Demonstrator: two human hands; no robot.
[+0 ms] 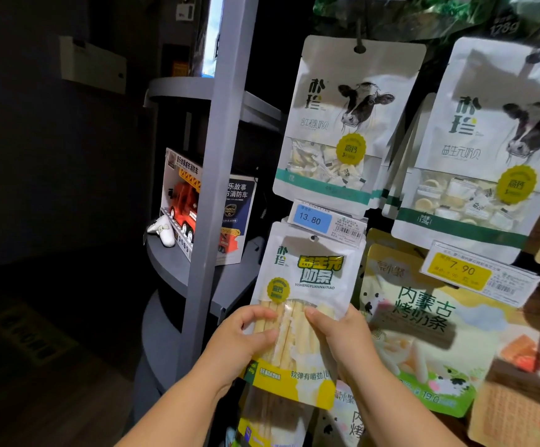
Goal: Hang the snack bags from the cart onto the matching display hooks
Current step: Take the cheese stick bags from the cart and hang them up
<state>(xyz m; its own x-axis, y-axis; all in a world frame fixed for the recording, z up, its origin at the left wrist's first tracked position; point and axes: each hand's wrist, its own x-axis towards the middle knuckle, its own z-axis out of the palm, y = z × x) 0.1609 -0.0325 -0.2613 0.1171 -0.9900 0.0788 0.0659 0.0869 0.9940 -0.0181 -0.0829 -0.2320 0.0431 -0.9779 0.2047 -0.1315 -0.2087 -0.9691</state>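
A dark shop aisle surrounds a peg display wall hung with pale snack pouches, and a grey metal upright post (217, 175) separates it from curved grey shelves holding a boxed red toy fire engine (186, 204). I hold the white-and-yellow plastic bag of milk sticks (304, 304) flat against the display, its punched hang-hole at the top sitting just under the blue 13.80 price tag (310, 218). My left hand (246, 340) pinches the bag's left edge with the thumb across the clear window, and my right hand (339, 333) closes on the right edge the same way; both grips are firm, fingers curled behind the pouch. I hold it low and by both sides so the top stays free and level to meet the hook. Whether the hole is already on the hook I cannot tell. Above hang white cow-printed milk-tablet bags (349, 124), so this lower peg seems the matching one.
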